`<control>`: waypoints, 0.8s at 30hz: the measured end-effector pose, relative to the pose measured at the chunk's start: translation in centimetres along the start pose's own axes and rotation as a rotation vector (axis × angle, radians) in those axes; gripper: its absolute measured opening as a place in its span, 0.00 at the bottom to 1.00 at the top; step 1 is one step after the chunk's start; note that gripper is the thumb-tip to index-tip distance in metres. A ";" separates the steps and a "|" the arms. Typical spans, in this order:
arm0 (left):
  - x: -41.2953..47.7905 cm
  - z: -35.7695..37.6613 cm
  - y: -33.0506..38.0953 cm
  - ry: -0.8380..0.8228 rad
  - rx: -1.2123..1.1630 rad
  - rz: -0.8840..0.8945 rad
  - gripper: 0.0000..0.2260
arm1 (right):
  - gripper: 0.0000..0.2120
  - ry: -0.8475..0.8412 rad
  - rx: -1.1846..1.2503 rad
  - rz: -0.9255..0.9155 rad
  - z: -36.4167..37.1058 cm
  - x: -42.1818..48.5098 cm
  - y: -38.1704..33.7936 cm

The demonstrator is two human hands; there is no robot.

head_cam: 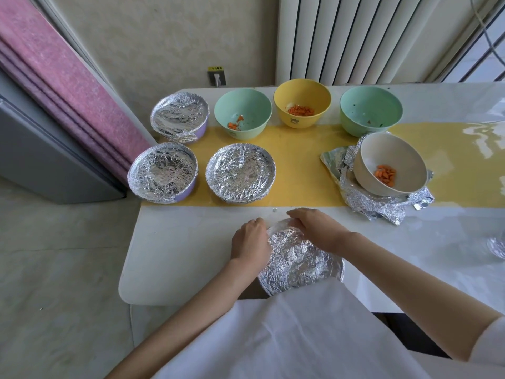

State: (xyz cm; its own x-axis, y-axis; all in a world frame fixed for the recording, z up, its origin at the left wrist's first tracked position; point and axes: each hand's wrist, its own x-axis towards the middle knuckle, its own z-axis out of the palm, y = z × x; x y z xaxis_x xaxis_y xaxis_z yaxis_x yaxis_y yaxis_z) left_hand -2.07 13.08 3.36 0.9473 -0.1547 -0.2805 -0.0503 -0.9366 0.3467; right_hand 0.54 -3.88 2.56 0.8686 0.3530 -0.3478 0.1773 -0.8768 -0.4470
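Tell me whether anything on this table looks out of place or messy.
The cream bowl on the right sits tilted on a crumpled, opened foil sheet, its carrot pieces uncovered, unlike the neatly wrapped bowls on the left. The front bowl, gripped by the left hand and right hand, looks fine.

body: one person, seen from above | torso: plain white garment (287, 337), smooth cloth with soft folds, fills the lower middle of the view | right arm: short white sleeve (489, 343) at the right edge, forearm bare below it | left arm: bare as far as the frame shows | left hand (250, 242), right hand (314, 228): bare
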 end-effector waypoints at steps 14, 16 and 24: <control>0.3 0.7 1.1 0.057 -0.279 0.079 0.05 | 0.15 -0.111 -0.017 0.035 -1.8 -0.3 0.3; 0.0 0.8 1.4 0.093 -0.260 0.098 0.06 | 0.13 -0.096 -0.022 0.018 -1.8 -0.2 0.0; -0.5 1.0 1.5 0.162 -0.200 0.175 0.08 | 0.09 -0.083 -0.009 -0.003 -1.5 -0.6 0.4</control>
State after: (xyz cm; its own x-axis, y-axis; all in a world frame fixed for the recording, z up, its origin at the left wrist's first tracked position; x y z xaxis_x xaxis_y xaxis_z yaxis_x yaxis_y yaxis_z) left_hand -2.97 11.40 3.16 0.9686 -0.2410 -0.0603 -0.1691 -0.8174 0.5507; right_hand 0.76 -4.95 3.84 0.8271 0.3809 -0.4134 0.1842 -0.8785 -0.4409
